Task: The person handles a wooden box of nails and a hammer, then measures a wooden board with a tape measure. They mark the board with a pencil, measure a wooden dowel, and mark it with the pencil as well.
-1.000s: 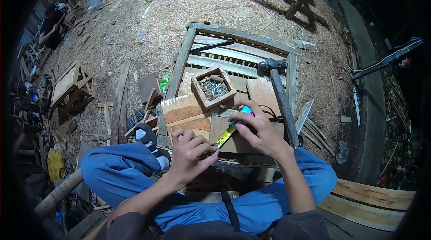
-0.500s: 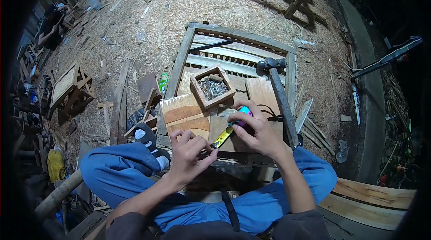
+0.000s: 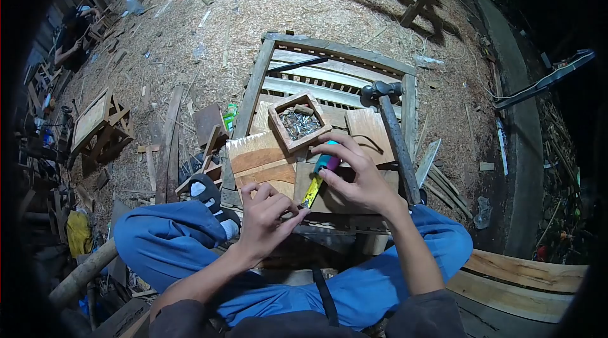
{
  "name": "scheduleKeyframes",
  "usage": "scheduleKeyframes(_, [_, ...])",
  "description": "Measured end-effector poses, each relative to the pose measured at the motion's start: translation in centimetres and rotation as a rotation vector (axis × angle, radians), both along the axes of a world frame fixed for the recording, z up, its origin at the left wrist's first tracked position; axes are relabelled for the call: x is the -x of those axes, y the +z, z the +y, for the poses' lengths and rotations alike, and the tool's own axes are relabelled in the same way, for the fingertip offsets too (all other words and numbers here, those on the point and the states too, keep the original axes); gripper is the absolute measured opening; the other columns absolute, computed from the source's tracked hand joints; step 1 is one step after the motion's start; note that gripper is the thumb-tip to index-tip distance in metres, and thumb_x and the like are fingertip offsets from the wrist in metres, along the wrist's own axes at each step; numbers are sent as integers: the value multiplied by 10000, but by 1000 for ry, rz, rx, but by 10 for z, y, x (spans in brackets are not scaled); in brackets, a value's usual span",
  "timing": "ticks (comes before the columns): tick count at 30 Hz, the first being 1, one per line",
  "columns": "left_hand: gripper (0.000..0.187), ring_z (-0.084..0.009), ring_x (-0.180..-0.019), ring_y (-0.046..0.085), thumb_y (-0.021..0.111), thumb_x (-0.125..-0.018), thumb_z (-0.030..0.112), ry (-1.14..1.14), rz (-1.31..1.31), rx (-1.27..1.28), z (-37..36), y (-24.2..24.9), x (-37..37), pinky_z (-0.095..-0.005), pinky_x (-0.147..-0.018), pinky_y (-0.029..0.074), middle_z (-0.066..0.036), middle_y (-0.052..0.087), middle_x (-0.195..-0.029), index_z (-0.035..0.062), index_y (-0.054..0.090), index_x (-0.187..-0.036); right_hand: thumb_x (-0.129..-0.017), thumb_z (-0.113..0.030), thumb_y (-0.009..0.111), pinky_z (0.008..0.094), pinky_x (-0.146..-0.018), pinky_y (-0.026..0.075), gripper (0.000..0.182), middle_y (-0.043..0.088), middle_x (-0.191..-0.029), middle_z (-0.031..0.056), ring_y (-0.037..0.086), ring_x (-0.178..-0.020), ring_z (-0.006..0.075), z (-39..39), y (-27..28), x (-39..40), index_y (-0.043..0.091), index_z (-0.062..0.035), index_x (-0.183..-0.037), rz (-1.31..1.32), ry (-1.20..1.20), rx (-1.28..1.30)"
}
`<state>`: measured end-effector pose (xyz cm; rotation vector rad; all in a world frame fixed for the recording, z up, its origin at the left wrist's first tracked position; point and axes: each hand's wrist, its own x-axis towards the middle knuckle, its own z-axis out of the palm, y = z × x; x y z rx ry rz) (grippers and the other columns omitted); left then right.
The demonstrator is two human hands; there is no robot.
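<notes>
At the far left, on a floor thick with pale sawdust and shavings, another person (image 3: 71, 37) crouches among scraps, and nearer stands a small boxy wooden stool (image 3: 96, 124) with square legs. Loose offcuts and thin strips lie scattered between it and the work.

The left hand (image 3: 266, 218) is closed in a pinch, thumb and fingertips gripping the free end of a yellow tape blade (image 3: 311, 193), resting against the edge of a smooth reddish-grained board (image 3: 259, 159). The blade runs up and right, flat and narrow with dark printed marks, into a tape measure (image 3: 327, 162) with a rounded teal-and-magenta plastic case. The right hand (image 3: 356, 180) grasps that case, fingers curled over its top, holding it just above a flat plain board.

Behind the hands sits a small square wooden tray (image 3: 277, 123) with rough raised walls, holding a tangle of dull grey nails (image 3: 299, 124). All of this lies on a slatted wooden frame (image 3: 254, 85) of weathered, greyish rails. To the right, a hammer (image 3: 392, 129) lies across the frame, its dark metal head away from the person and its long worn wooden handle pointing back towards the blue-trousered knee (image 3: 443, 243)
</notes>
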<state>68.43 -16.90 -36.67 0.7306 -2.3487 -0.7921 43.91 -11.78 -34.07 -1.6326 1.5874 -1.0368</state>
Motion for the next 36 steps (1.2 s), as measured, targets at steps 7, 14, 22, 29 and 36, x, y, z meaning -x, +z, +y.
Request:
scheduleKeyframes(7, [195,-168,-757,582,899,-805,254,39,5,-14,-1,4,1,-413,-948,319,44,638,-686,136,755,-862,-925,-124,790,427,-1166,441,437,587,-1473,151,565,-1377,328,-19,-4,-1,681,-63,-1344,-70,63,40])
scheduleKeyframes(14, [201,-159,-750,579,899,-803,263,30,4,23,0,3,0,-410,-941,320,57,656,-710,136,750,-849,-911,-108,794,448,-1194,423,483,597,-1477,143,542,-1415,327,-24,0,4,665,-66,-1375,-52,143,24])
scheduleKeyframes(22, [188,-161,-748,572,902,-796,262,30,-13,14,0,5,0,-410,-941,322,64,651,-704,143,764,-843,-929,-115,772,433,-1164,451,437,588,-1446,160,565,-1377,348,-23,-3,3,677,-98,-1355,-43,129,53])
scheduleKeyframes(29, [161,-165,-817,578,879,-812,300,11,-39,108,-2,4,3,-400,-967,291,51,652,-729,185,818,-906,-935,-99,760,430,-1156,458,419,585,-1447,163,567,-1378,346,-17,-3,2,681,-85,-1347,-27,102,57])
scheduleKeyframes(36, [151,-162,-839,557,903,-761,238,2,-57,88,1,6,4,-417,-958,285,47,683,-765,189,831,-885,-936,-78,748,427,-1105,492,382,580,-1419,179,593,-1330,354,8,4,4,695,-59,-1315,87,-3,18])
